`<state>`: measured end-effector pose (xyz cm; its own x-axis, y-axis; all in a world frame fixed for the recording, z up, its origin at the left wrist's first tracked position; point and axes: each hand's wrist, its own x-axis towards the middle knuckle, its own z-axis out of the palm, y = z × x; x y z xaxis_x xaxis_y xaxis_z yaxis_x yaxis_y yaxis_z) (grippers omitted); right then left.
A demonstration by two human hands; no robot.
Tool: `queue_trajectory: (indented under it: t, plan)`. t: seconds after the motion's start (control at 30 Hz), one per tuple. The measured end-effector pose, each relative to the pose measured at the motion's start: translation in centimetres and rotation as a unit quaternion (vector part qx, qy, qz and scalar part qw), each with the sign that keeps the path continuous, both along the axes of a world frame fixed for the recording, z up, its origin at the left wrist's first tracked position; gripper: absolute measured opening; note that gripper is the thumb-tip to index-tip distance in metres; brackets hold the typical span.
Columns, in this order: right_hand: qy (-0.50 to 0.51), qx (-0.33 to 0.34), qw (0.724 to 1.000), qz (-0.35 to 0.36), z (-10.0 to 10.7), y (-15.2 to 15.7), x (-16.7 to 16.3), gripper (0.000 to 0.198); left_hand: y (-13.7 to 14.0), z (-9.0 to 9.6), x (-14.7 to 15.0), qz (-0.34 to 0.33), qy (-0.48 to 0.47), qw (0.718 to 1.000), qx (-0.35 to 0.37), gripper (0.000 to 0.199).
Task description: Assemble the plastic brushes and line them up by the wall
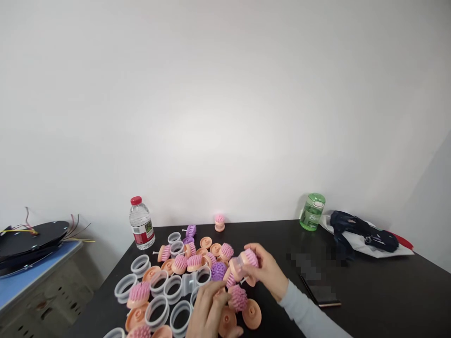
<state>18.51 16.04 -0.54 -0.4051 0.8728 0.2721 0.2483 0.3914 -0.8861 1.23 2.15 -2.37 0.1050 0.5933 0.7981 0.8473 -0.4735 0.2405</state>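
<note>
My right hand (266, 270) grasps a pink brush head (251, 258); whether my left hand (207, 312) grips, I cannot tell; one seemingly assembled brush (219, 223) stands apart; clear rings (189, 284), peach discs (252, 314) lie loose.

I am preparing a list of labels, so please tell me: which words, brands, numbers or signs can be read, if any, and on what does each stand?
No text can be read with certainty.
Label on the red-capped bottle: print too small and blurred.
Pale lettering on the green container: too blurred.
Flat dark object: partly pixelated, nothing legible.
</note>
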Motion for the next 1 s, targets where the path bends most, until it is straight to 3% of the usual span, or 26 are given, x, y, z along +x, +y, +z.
queue_trajectory:
  t: [0.1, 0.2, 0.27, 0.37, 0.6, 0.73, 0.87, 1.0]
  plan:
    - [0.068, -0.045, 0.994, 0.068, -0.9, -4.5, 0.7, 0.044, 0.0, 1.4, 1.1, -0.001, -0.001, 1.0, -0.029, 0.057]
    - [0.143, -0.099, 0.98, 0.101, -1.4, -6.5, 0.9, 0.051, 0.1, 2.3, 2.3, -0.012, -0.011, 0.996, -0.082, 0.032]
    - [0.165, -0.11, 0.975, 0.102, -1.6, -6.8, 1.0, 0.055, 0.3, 2.4, 2.8, -0.015, -0.015, 0.995, -0.097, 0.021]
    - [0.162, -0.091, 0.977, 0.102, -1.4, -6.7, 1.4, 0.053, 0.4, 2.2, 3.0, -0.013, -0.014, 0.996, -0.088, 0.023]
    - [0.102, 0.033, 0.982, 0.152, -1.2, -7.2, 2.8, 0.051, -0.5, 0.9, 2.3, -0.04, -0.026, 0.991, -0.128, 0.037]
    - [0.098, -0.004, 0.983, 0.158, -1.8, -7.4, 3.0, 0.09, -0.8, 0.7, 1.9, -0.029, -0.012, 0.991, -0.134, 0.038]
    - [0.111, -0.041, 0.98, 0.159, -1.8, -7.5, 2.8, 0.061, -0.6, 0.2, 1.7, -0.031, 0.009, 0.995, -0.096, 0.034]
    - [0.129, -0.055, 0.978, 0.155, -1.6, -7.6, 2.9, 0.078, -0.7, 0.0, 1.7, -0.027, 0.006, 0.996, -0.09, 0.032]
